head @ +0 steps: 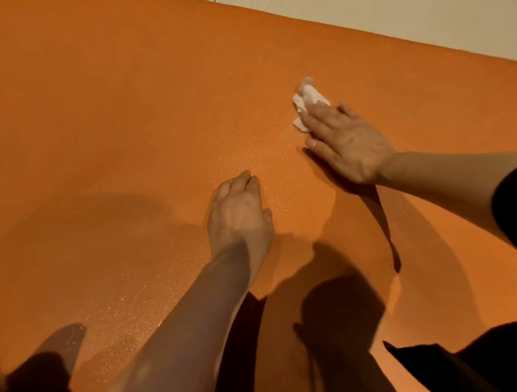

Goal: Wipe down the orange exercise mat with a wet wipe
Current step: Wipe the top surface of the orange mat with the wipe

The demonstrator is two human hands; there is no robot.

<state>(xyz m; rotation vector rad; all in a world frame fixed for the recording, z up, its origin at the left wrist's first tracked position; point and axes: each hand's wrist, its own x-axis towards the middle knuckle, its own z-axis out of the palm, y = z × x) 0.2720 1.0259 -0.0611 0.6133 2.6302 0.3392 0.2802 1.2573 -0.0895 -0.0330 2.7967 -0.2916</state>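
A: Orange exercise mat (pixel 101 120) — spread flat on the pale floor (pixel 391 9), filling nearly the whole view, glistening in patches.
B: Left hand (pixel 240 215)?
A: Planted on the mat near the middle, fingers straight, holding nothing.
B: Further right?
A: Right hand (pixel 347 142), fingers flat and extended, pressing a crumpled white wet wipe (pixel 307 102) onto the mat, near its far edge.

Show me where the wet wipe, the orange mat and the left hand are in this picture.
wet wipe (pixel 305 97): head view, on the crumpled white part ahead of the fingers.
orange mat (pixel 110 114): head view, on bare surface at the upper left.
left hand (pixel 239 218): head view, on the back of the hand.
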